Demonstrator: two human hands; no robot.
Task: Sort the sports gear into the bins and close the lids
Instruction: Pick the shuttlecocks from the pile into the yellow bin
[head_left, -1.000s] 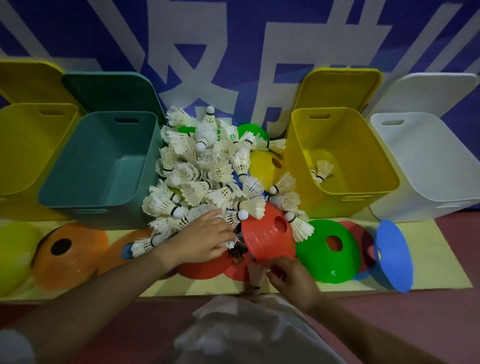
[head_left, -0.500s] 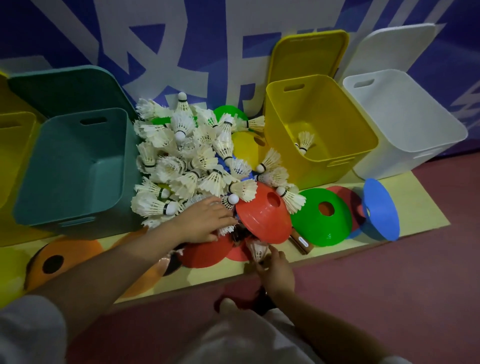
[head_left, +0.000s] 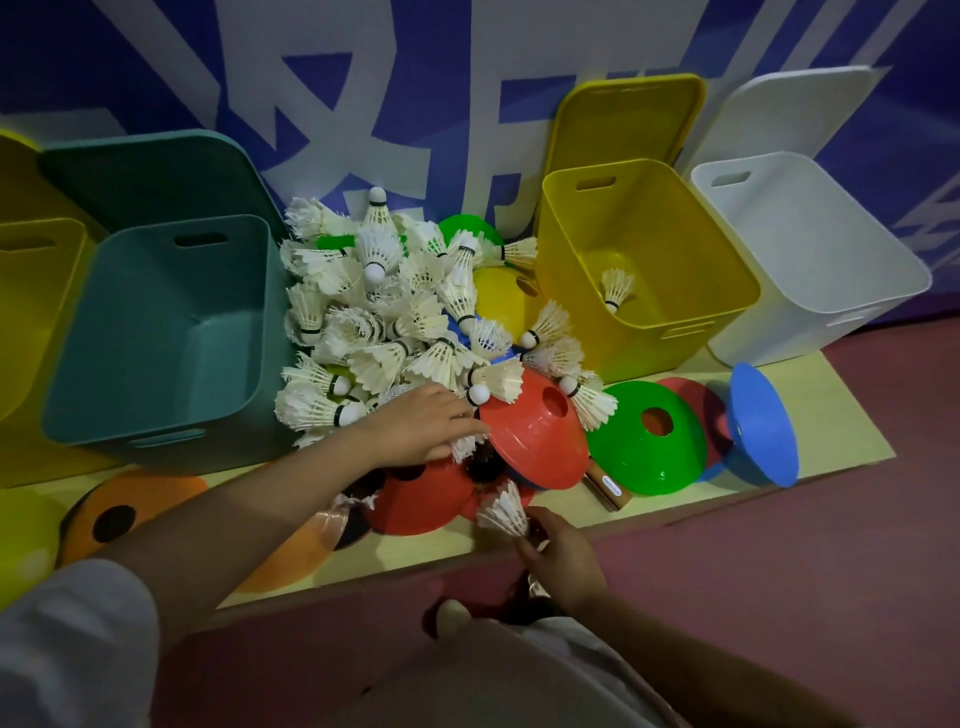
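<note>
A heap of white shuttlecocks (head_left: 400, 317) lies between the teal bin (head_left: 156, 332) and the yellow bin (head_left: 644, 260), which holds one shuttlecock (head_left: 615, 288). My left hand (head_left: 421, 426) lies on the heap's near edge, fingers curled over a shuttlecock (head_left: 464, 446) beside a tilted red cone disc (head_left: 535, 431). My right hand (head_left: 561, 556) pinches a single shuttlecock (head_left: 504, 512) at the mat's front edge. A white bin (head_left: 810, 260) stands open at the right.
Green (head_left: 644, 436), blue (head_left: 763, 423), red (head_left: 426, 499) and orange (head_left: 130, 509) cone discs lie on the pale mat (head_left: 831, 415). Lids lean on the blue wall behind the bins. Another yellow bin (head_left: 31, 291) stands at far left. My knee (head_left: 493, 670) is below.
My right hand has lifted one shuttlecock clear at the mat's front edge. My left hand stays on the heap. The view shifted left, then back a little.
</note>
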